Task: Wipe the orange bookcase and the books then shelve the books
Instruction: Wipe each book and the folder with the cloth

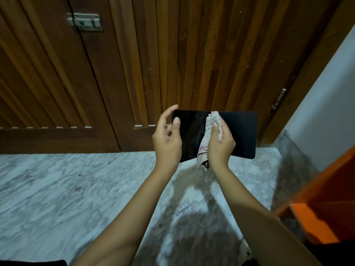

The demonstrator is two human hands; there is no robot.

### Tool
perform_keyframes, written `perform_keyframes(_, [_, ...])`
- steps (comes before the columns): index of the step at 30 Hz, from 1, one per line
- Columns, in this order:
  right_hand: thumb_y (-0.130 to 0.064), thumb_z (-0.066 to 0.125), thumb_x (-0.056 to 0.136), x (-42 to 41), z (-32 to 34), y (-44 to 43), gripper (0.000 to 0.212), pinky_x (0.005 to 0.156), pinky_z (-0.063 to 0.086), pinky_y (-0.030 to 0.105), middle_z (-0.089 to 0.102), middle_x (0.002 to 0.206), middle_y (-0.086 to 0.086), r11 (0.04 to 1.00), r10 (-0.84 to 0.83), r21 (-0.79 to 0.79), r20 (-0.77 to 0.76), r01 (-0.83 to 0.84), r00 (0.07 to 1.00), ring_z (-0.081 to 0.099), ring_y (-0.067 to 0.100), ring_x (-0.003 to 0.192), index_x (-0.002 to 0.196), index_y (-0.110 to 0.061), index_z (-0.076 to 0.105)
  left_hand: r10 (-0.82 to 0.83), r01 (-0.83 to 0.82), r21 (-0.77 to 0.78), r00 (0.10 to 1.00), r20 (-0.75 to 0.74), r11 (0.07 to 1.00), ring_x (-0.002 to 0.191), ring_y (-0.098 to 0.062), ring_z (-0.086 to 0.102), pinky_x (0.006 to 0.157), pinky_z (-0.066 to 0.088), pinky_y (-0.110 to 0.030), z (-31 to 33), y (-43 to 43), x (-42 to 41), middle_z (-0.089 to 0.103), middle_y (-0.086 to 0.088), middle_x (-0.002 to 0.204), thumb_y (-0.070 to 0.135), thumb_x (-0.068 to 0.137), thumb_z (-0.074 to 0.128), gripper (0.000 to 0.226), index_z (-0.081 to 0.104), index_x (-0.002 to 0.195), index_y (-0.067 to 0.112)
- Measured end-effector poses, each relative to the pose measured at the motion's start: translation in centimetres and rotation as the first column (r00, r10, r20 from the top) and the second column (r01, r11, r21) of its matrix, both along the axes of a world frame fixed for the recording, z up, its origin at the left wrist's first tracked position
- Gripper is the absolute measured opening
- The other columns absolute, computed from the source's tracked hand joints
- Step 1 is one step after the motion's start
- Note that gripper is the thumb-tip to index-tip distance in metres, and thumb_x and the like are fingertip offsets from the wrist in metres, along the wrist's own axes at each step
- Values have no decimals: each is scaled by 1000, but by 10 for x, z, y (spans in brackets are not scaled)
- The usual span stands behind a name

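A black book (240,135) with a plain dark cover is held flat in the air in front of me, above the marble floor. My left hand (168,139) grips its left edge, thumb on the cover. My right hand (219,143) presses a bunched whitish cloth (208,135) against the middle of the cover. The orange bookcase (324,200) shows only as a corner at the right edge, lower than the book.
A brown slatted wooden door (134,64) with a metal latch (84,22) fills the back. A white wall (322,104) runs along the right. Grey-white marble floor (76,189) lies under my arms.
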State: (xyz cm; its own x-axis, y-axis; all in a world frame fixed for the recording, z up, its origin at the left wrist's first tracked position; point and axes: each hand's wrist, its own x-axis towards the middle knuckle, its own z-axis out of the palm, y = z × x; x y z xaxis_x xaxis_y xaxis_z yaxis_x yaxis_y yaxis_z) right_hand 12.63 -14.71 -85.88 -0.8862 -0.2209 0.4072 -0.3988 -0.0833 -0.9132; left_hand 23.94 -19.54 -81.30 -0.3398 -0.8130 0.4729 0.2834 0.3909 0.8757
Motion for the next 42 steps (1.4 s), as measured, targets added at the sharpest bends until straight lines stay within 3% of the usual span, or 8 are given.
perform_keyframes(6, [-21, 45, 99, 12, 15, -10, 38, 105, 29, 8, 44, 145, 1, 965, 263, 40, -97, -261, 960, 37, 1, 132, 136, -12, 48, -51, 52, -20, 998, 24, 998, 42, -2, 34, 46, 29, -11, 5, 0, 0, 47, 14, 51, 13, 98, 46, 28, 52, 126, 14])
perform_keyframes(14, [-16, 39, 100, 28, 8, 0, 39, 111, 24, 16, 36, 145, -11, 792, 608, 284, -283, -541, 742, 29, 1, 138, 139, -16, 41, -46, 36, 151, 997, 62, 988, 46, -1, 40, 49, 36, -19, -3, -10, 5, 44, 14, 48, 13, 99, 45, 27, 54, 123, 19])
perform_keyframes(21, [-16, 50, 94, 33, -23, 20, 40, 114, 26, 28, 45, 141, 2, 724, 690, 420, -438, -547, 577, 36, 12, 136, 134, -9, 48, 61, -82, 380, 996, 66, 921, 89, -5, 55, 88, 46, -23, -4, -28, 7, 58, -1, 106, 12, 99, 43, 26, 56, 119, 21])
perform_keyframes(24, [-23, 57, 91, 28, -35, 22, 47, 114, 27, 33, 45, 142, 3, 764, 644, 429, -479, -482, 596, 35, 16, 138, 135, -8, 47, 40, -62, 452, 997, 60, 890, 77, 8, 52, 72, 42, -9, -8, -25, 6, 52, 8, 100, 11, 99, 42, 25, 55, 119, 20])
perform_keyframes(26, [-24, 57, 91, 28, -39, 22, 48, 114, 26, 30, 45, 142, 3, 791, 611, 436, -508, -430, 607, 35, 15, 138, 135, -8, 46, 7, -27, 494, 999, 42, 869, 91, -1, 53, 77, 43, -15, -9, -24, 5, 52, 8, 102, 11, 99, 42, 25, 54, 119, 20])
perform_keyframes(30, [-17, 51, 90, 34, -35, 24, 42, 109, 33, 23, 50, 136, 1, 855, 510, 376, -488, -356, 708, 42, 9, 130, 131, -9, 52, -113, 87, 528, 994, 16, 845, 73, -14, 54, 60, 48, -30, -4, -25, 8, 56, 1, 86, 14, 98, 44, 20, 51, 114, 24])
perform_keyframes(36, [-10, 51, 95, 42, -15, 29, 36, 96, 34, 2, 50, 125, -23, 914, 403, 66, -29, -400, 915, 42, -20, 117, 127, -25, 48, -55, -15, 154, 897, 439, 988, 110, -7, 50, 84, 42, -24, -17, -31, 14, 56, 8, 116, 35, 96, 50, 31, 50, 126, 28])
perform_keyframes(42, [-17, 53, 95, 18, -3, 33, 32, 96, 35, 2, 53, 124, -23, 948, 318, -39, 118, -316, 941, 43, -21, 113, 123, -31, 55, -189, 176, 69, 925, 330, 982, 120, 1, 48, 96, 44, -15, -39, -35, 24, 55, 17, 126, 14, 100, 44, 37, 48, 133, 29])
